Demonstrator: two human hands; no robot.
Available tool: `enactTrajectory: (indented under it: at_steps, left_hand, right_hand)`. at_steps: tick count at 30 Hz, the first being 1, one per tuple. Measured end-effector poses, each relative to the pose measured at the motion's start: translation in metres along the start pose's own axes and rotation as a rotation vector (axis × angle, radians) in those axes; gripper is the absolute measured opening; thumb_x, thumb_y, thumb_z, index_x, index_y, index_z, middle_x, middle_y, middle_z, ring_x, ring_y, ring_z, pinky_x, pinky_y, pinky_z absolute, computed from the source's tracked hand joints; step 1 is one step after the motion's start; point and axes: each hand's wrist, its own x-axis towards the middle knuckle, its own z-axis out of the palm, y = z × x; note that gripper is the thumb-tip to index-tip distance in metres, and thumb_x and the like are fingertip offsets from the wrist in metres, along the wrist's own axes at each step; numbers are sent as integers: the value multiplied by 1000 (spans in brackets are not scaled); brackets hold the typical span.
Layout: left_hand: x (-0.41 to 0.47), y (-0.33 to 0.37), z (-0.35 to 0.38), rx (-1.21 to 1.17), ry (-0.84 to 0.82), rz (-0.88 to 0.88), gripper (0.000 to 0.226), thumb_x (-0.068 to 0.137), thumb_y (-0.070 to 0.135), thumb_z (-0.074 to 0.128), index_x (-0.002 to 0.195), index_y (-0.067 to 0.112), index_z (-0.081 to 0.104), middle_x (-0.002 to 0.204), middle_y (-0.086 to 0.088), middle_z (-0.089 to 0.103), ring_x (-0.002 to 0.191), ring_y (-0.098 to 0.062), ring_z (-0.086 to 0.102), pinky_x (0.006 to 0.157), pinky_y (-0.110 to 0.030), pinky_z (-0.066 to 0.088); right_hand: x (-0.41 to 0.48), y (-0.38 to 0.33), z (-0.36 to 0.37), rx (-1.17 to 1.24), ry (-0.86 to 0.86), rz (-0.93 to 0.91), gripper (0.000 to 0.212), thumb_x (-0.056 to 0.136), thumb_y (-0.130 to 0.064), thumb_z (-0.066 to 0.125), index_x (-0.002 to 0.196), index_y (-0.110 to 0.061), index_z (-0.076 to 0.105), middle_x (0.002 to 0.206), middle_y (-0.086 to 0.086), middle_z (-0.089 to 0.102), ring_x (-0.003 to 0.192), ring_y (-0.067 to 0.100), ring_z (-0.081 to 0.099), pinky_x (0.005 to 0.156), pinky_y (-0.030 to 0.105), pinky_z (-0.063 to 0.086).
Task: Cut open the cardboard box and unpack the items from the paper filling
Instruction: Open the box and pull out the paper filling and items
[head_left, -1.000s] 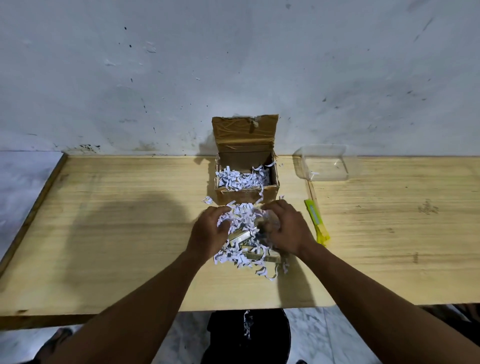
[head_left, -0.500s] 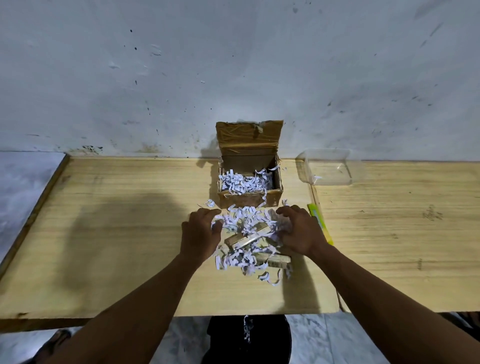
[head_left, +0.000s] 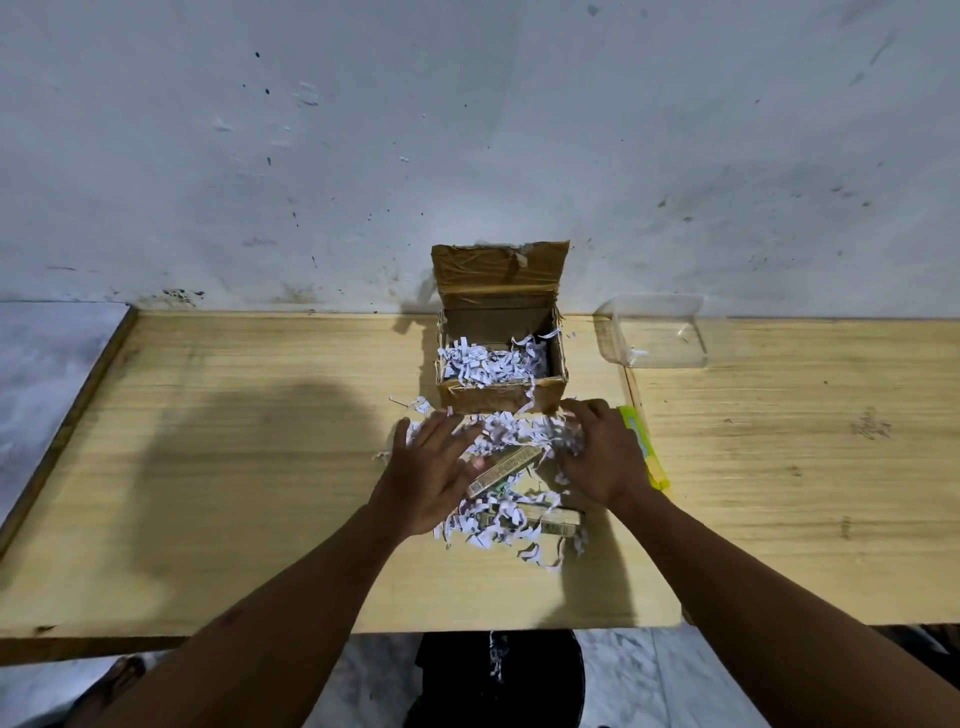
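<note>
A small cardboard box stands open against the wall, lid up, with white shredded paper inside. In front of it lies a heap of shredded paper with two narrow tan packets in it: one slanted between my hands, another lying nearer the table's front. My left hand lies spread with straight fingers on the heap's left side. My right hand has its fingers curled into the shreds on the right.
A yellow-green box cutter lies just right of my right hand. A clear plastic tub stands at the back right by the wall. The wooden table ends at a front edge close to my body; a few shreds hang below it.
Both hands have moved apart and forward over the heap. The left hand's fingers have spread flat. The slanted packet now shows more plainly between them.
</note>
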Motion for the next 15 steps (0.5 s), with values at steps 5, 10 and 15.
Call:
enactTrajectory:
  at_steps: [5,10,15]
  left_hand:
    - [-16,-2,0,-32,11,55,61,91,64,45,138,26,50,144,2,51,140,-17,38,115,-54,19]
    - [-35,-5,13,-42,-104,-19,83,86,71,45,152,24,28,158,4,31,150,-17,16,119,-55,7]
    - [-38,-13,1,29,-215,57,101,73,78,52,155,30,15,163,3,18,152,-18,2,116,-64,1]
  right_hand:
    - [-23,-1,-1,43,69,-253,34,67,-37,61,100,-34,55,100,-1,55,92,21,51,72,36,40]
    - [-40,5,8,31,-167,-372,25,76,-28,50,84,-24,74,87,-1,66,84,23,63,66,35,54]
    - [-43,18,-11,57,-154,-196,33,68,-41,50,85,-25,74,95,-6,69,95,18,65,79,32,54]
